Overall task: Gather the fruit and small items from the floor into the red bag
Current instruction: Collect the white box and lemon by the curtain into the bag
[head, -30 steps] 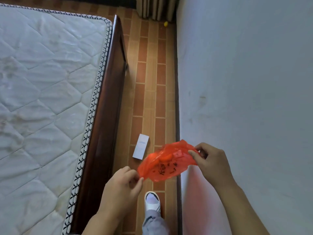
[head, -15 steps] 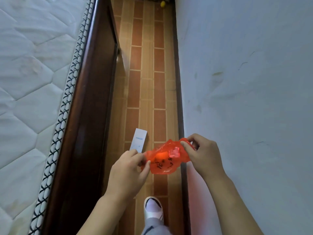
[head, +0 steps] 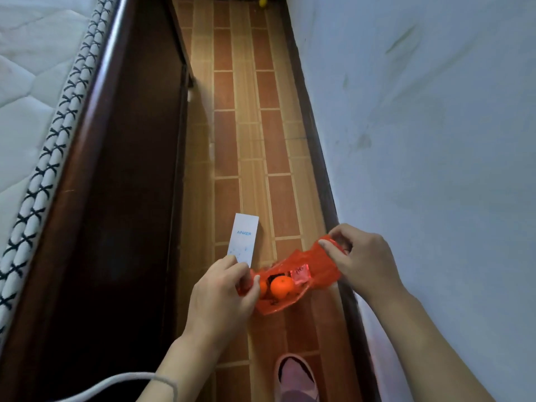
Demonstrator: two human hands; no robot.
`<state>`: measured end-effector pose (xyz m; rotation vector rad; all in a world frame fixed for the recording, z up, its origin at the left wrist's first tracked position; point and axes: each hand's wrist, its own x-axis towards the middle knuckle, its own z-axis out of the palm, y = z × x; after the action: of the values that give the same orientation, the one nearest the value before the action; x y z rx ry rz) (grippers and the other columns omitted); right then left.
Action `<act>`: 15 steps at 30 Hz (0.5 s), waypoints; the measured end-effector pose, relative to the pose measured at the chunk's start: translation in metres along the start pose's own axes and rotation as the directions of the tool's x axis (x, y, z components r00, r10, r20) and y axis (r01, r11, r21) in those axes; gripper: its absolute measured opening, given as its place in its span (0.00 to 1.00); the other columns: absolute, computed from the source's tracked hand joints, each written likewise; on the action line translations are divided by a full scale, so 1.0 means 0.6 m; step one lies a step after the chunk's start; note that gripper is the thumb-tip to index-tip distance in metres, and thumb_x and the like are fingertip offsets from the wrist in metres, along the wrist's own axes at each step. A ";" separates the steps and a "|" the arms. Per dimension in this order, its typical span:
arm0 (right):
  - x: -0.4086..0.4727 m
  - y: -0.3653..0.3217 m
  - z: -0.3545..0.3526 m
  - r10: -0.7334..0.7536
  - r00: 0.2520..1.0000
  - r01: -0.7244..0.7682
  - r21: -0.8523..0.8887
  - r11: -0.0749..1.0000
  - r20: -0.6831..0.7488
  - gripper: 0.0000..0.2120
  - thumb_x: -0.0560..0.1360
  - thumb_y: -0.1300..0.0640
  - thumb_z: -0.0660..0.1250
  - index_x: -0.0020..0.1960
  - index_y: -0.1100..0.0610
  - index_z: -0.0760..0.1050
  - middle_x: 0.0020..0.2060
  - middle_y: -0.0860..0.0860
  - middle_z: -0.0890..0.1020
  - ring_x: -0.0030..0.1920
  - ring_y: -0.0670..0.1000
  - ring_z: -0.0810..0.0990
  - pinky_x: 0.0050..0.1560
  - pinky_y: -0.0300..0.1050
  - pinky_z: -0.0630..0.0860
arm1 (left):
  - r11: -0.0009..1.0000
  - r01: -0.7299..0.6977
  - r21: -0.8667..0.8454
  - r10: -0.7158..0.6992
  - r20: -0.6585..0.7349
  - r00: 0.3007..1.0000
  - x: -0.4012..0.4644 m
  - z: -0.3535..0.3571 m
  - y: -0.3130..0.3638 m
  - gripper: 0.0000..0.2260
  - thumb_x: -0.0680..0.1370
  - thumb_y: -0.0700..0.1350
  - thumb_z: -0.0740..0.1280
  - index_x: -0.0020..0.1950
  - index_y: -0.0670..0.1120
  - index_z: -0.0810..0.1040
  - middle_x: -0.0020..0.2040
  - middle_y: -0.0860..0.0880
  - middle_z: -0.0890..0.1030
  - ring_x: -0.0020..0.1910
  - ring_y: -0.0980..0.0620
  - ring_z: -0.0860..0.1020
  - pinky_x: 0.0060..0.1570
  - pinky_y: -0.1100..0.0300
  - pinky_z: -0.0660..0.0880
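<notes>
Two hands hold a thin, crinkly red plastic bag [head: 293, 281] up above the brown tiled floor [head: 240, 126], in the narrow gap between the dark wooden bed frame [head: 121, 169] and the pale blue wall [head: 420, 126]. The left hand [head: 222, 297] pinches the bag's left edge between thumb and fingers, and the right hand [head: 359, 258] pinches the right edge the same way, so the mouth is pulled wide. Inside sits a round orange fruit [head: 282, 286], with a bit of a second one beside it and a small shiny red packet [head: 301, 273] near the top. A flat white box with blue letters [head: 243, 241] lies on the floor just past the left hand; it looks like the next thing to pick up. To do that well, the right hand should keep its pinch tight and hold the mouth up so the fruit cannot roll out, while the left hand lets go, bends down for the box, and slides it in narrow end first. A small yellow fruit [head: 262, 0] sits far down the floor at the top edge, cut off and blurry, and dark things beside it are too small to tell. The bottom of the bag hides whatever else is in it. A pink shoe [head: 295, 375] and a white cord [head: 110, 381] show at the bottom.
</notes>
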<state>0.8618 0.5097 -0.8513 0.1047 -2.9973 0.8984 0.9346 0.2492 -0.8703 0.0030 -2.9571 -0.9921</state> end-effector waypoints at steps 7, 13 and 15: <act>-0.023 0.017 0.082 -0.212 0.962 0.184 -0.164 0.969 -0.175 0.08 0.76 0.52 0.77 0.54 0.51 0.85 0.39 0.47 0.86 0.39 0.52 0.84 0.41 0.43 0.75 | 0.994 -0.106 0.023 0.107 -0.057 0.993 0.022 0.051 -0.054 0.19 0.70 0.35 0.74 0.34 0.47 0.64 0.42 0.55 0.70 0.37 0.54 0.69 0.26 0.58 0.69; -0.041 0.041 0.170 -0.312 0.941 0.264 -0.293 0.919 -0.133 0.16 0.77 0.49 0.73 0.62 0.54 0.82 0.57 0.51 0.77 0.58 0.55 0.76 0.57 0.53 0.74 | 0.990 -0.143 0.005 0.143 -0.027 0.989 0.022 0.086 -0.068 0.14 0.69 0.33 0.69 0.42 0.50 0.69 0.42 0.56 0.73 0.39 0.50 0.72 0.28 0.52 0.72; -0.050 0.046 0.192 -0.307 0.950 0.275 -0.311 0.910 -0.060 0.23 0.76 0.44 0.73 0.67 0.54 0.79 0.65 0.52 0.76 0.66 0.56 0.74 0.65 0.56 0.72 | 0.989 -0.147 0.018 0.147 -0.003 0.989 0.015 0.097 -0.072 0.13 0.73 0.35 0.71 0.50 0.51 0.75 0.47 0.56 0.78 0.43 0.51 0.76 0.32 0.53 0.76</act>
<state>0.8908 0.4713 -0.9637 0.4693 -2.8663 0.4013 0.9243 0.2498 -0.9428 -0.2091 -2.9115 -0.9449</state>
